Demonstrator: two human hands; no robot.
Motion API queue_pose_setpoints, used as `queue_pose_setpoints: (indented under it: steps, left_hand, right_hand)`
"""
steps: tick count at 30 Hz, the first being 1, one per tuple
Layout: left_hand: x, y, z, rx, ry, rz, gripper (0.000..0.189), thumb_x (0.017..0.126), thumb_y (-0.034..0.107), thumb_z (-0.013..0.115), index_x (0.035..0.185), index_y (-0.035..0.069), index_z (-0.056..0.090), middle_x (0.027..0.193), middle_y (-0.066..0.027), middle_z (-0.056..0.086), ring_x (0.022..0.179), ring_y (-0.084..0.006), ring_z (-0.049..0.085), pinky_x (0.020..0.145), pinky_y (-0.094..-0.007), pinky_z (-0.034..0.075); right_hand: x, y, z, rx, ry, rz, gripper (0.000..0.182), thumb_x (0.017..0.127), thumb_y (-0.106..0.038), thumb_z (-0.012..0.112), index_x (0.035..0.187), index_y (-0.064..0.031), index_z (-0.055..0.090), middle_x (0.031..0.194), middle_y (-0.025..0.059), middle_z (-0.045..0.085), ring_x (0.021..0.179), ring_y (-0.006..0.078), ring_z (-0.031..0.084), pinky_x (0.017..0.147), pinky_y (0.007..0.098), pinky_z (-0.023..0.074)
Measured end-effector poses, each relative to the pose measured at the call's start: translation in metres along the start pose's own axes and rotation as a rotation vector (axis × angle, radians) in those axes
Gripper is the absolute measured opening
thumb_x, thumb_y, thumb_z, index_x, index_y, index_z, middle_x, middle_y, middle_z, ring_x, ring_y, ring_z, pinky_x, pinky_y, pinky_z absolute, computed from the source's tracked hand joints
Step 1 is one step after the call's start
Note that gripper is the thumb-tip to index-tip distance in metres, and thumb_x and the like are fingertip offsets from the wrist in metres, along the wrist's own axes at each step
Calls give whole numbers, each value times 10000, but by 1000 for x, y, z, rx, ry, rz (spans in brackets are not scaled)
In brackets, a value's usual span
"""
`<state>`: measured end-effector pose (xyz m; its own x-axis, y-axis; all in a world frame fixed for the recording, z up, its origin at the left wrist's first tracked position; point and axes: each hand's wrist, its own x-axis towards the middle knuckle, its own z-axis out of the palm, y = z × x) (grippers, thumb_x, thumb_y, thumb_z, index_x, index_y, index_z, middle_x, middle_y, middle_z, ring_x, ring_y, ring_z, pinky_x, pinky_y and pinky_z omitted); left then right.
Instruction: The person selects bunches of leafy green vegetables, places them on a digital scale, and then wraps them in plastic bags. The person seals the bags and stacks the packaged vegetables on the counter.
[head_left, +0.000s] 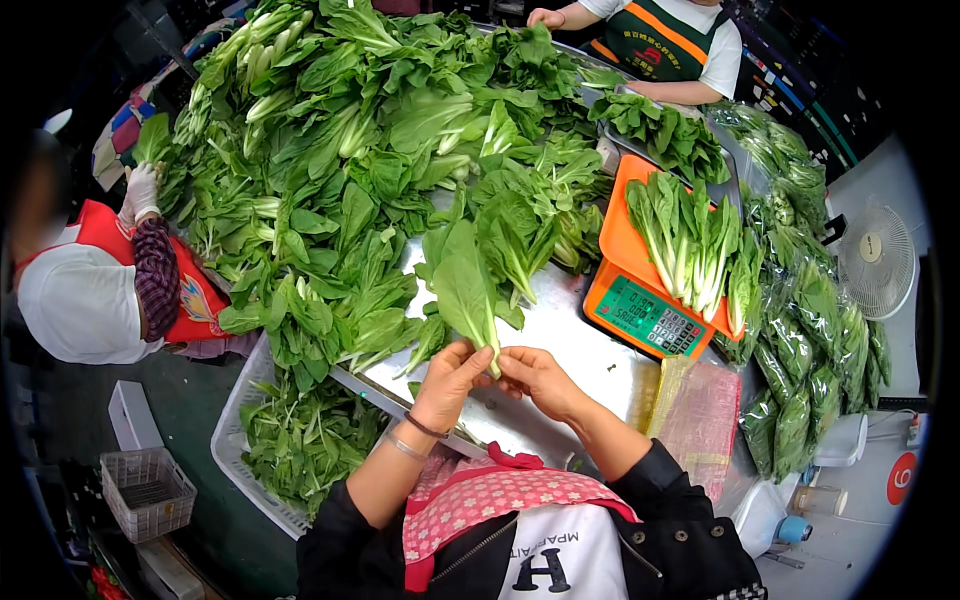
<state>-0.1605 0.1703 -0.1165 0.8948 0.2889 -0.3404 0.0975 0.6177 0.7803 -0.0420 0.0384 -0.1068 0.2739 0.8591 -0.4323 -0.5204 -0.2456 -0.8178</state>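
Note:
Between my two hands, over the front edge of a metal table (540, 349), is a leafy green vegetable plant (466, 292), its leaves pointing away from me. My left hand (454, 381) pinches its pale stem end between thumb and fingers. From the other side, the fingertips of my right hand (541, 381) close on the same stem base. Just beyond lies a large heap of loose leafy greens (360, 150). To the right, an orange digital scale (611, 259) carries a row of greens (686, 240) with pale stalks.
A white plastic crate (240, 457) of leaves stands below the table's left edge. Bagged greens (802, 330) pile up at right, near a white fan (874, 259) and a mesh sack (694, 420). One co-worker (112, 277) is at left, another (667, 45) at the far side beside a tray of greens (664, 135).

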Motion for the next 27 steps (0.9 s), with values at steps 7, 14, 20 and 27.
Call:
queue_pose_setpoints:
  steps: [7,14,20,27]
  left_hand:
    - [-1,5,2,-209,-106,46,359,920,165,550,1243,13,509,1199,-104,577,1031,-188,567,873,-340,452]
    - [-10,7,11,-210,-100,131,311,916,153,556,1197,21,545,1158,-98,596,1024,-177,560,859,-331,445]
    - [-20,3,14,-102,107,114,238,852,172,664,1033,35,594,920,-40,643,781,-101,566,649,-249,437]
    - [-37,4,31,278,229,178,238,803,103,706,991,35,577,814,-8,615,694,-61,544,541,-193,420]
  right_hand:
    - [-4,-6,6,319,-13,56,206,872,-190,646,982,-16,634,827,28,633,672,84,569,554,199,443]
    - [-13,1,17,440,48,-81,205,866,-158,650,1006,-13,610,830,30,607,698,99,560,590,217,445]
    - [-14,19,18,-261,285,-621,188,843,-159,672,922,-5,599,825,47,596,668,120,532,602,268,445]
    - [-33,6,12,-584,212,-430,243,791,-175,723,927,8,638,756,69,623,654,107,566,587,262,457]
